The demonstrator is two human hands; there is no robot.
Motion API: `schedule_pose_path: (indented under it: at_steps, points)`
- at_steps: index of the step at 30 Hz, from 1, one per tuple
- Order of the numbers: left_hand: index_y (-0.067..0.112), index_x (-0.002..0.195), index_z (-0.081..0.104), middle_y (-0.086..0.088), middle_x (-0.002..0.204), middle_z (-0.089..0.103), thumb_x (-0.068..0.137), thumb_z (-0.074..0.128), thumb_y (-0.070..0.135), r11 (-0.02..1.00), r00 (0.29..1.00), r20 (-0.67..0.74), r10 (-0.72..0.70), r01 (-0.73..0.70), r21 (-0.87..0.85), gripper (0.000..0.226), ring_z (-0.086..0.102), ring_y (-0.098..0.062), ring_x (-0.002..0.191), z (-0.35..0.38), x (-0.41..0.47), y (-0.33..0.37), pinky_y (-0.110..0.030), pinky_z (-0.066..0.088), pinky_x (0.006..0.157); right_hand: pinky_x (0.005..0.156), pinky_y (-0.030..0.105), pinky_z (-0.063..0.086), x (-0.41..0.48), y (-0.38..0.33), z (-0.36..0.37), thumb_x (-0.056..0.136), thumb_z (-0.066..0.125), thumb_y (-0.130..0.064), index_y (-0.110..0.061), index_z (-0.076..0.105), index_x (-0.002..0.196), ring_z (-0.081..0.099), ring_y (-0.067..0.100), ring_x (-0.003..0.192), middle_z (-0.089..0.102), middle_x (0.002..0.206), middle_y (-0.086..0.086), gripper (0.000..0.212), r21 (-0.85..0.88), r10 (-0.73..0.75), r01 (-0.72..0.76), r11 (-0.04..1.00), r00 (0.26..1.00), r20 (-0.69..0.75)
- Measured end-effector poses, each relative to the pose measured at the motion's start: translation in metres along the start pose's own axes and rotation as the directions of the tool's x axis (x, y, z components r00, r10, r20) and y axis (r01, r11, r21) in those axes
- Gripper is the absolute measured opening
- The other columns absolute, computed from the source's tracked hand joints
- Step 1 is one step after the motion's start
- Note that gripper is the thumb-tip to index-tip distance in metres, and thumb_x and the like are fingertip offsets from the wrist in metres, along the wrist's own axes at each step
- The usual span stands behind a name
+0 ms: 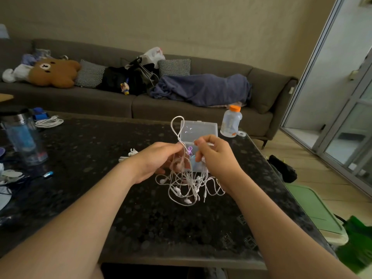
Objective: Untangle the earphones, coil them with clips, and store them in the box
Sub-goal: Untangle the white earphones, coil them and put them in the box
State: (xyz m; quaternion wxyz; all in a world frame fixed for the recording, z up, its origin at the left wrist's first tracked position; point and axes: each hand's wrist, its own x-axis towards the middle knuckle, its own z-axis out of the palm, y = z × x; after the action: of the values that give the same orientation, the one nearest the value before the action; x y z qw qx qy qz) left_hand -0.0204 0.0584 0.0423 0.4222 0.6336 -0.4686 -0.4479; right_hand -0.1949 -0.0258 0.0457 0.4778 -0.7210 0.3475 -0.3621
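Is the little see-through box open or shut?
Open. The box has its clear lid standing up at the back, behind the left hand and right hand gripping the earphones.

Close together: left hand, right hand, fingers seemingly pinching.

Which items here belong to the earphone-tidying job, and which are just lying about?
Job: tangled earphones, gripped by the left hand and right hand; clear box, lid open; what looks like a purple clip.

Lying about: orange-capped bottle, tumbler, coiled white cable, bear cushion, blue blanket.
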Motion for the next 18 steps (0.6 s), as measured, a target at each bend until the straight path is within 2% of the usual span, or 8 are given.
schedule_pose_path:
  at_steps: [3,5,7,10,12,14,16,18]
  points:
    - [0.012,0.120,0.076,-0.004,0.106,0.079,0.108,0.042,0.054,0.997,0.995,0.062,-0.080,0.079,0.021,0.055,0.065,-0.019,0.092,0.002,0.000,-0.002,-0.041,0.045,0.091,0.051,0.018,0.046,0.003,-0.002,0.002,0.110,0.051,-0.023,-0.014,0.067,0.113,0.052,-0.002,0.049,0.059,0.075,-0.003,0.018,0.109,0.071,-0.058,0.992,0.990,-0.120]
    - [0.016,0.110,0.078,-0.002,0.092,0.073,0.106,0.044,0.054,0.995,0.994,0.036,-0.100,0.099,0.012,0.051,0.059,-0.019,0.085,0.001,0.001,-0.004,-0.042,0.043,0.090,0.047,0.016,0.046,0.003,-0.004,0.000,0.111,0.050,-0.020,-0.012,0.064,0.119,0.054,-0.002,0.048,0.057,0.078,-0.002,0.018,0.186,0.111,-0.079,0.979,0.979,-0.169]
    - [0.021,0.091,0.078,-0.002,0.082,0.063,0.104,0.043,0.056,0.993,0.994,0.011,-0.105,0.104,0.045,0.051,0.053,-0.021,0.085,-0.001,0.000,-0.003,-0.045,0.042,0.092,0.050,0.020,0.049,0.003,-0.003,-0.003,0.113,0.046,-0.023,-0.012,0.061,0.122,0.055,-0.001,0.048,0.061,0.070,-0.001,0.020,0.255,0.127,-0.070,0.964,0.968,-0.215]
    - [0.020,0.071,0.073,-0.003,0.084,0.059,0.100,0.041,0.069,0.982,0.989,-0.037,-0.146,0.149,0.120,0.066,0.052,-0.023,0.090,-0.003,-0.002,-0.002,-0.048,0.043,0.101,0.062,0.026,0.048,0.003,-0.002,-0.010,0.114,0.043,-0.026,-0.016,0.059,0.121,0.062,0.000,0.052,0.071,0.062,-0.002,0.020,0.314,0.156,-0.066,0.947,0.949,-0.273]
    - [0.016,0.066,0.071,-0.001,0.088,0.067,0.098,0.039,0.077,0.965,0.971,-0.161,-0.176,0.202,0.167,0.076,0.058,-0.021,0.093,-0.004,0.002,-0.002,-0.046,0.044,0.094,0.062,0.024,0.048,0.002,-0.001,-0.014,0.112,0.048,-0.025,-0.016,0.062,0.118,0.063,-0.001,0.053,0.077,0.070,-0.002,0.017,0.291,0.180,-0.104,0.951,0.952,-0.247]
    - [0.012,0.070,0.072,-0.005,0.089,0.073,0.100,0.043,0.074,0.923,0.927,-0.357,-0.114,0.232,0.306,0.075,0.066,-0.023,0.090,-0.006,0.010,-0.010,-0.043,0.048,0.087,0.060,0.022,0.047,0.001,0.000,-0.016,0.109,0.056,-0.023,-0.014,0.068,0.115,0.061,-0.001,0.054,0.080,0.081,0.001,0.016,0.237,0.196,-0.156,0.959,0.968,-0.157]
    - [0.013,0.074,0.071,-0.003,0.074,0.070,0.101,0.053,0.063,0.842,0.876,-0.481,-0.034,0.285,0.458,0.060,0.069,-0.024,0.077,-0.011,0.017,-0.021,-0.042,0.055,0.084,0.065,0.025,0.047,-0.001,0.000,-0.018,0.106,0.060,-0.021,-0.013,0.073,0.111,0.063,0.004,0.068,0.081,0.093,0.004,0.015,0.172,0.210,-0.197,0.965,0.976,-0.061]
    - [0.016,0.084,0.069,-0.001,0.082,0.069,0.097,0.062,0.059,0.725,0.847,-0.530,-0.032,0.385,0.572,0.046,0.069,-0.026,0.085,-0.013,0.018,-0.027,-0.049,0.057,0.092,0.067,0.025,0.046,-0.002,0.000,-0.019,0.103,0.060,-0.013,-0.011,0.076,0.106,0.060,0.012,0.079,0.079,0.106,0.009,0.017,0.107,0.201,-0.200,0.974,0.980,0.002]
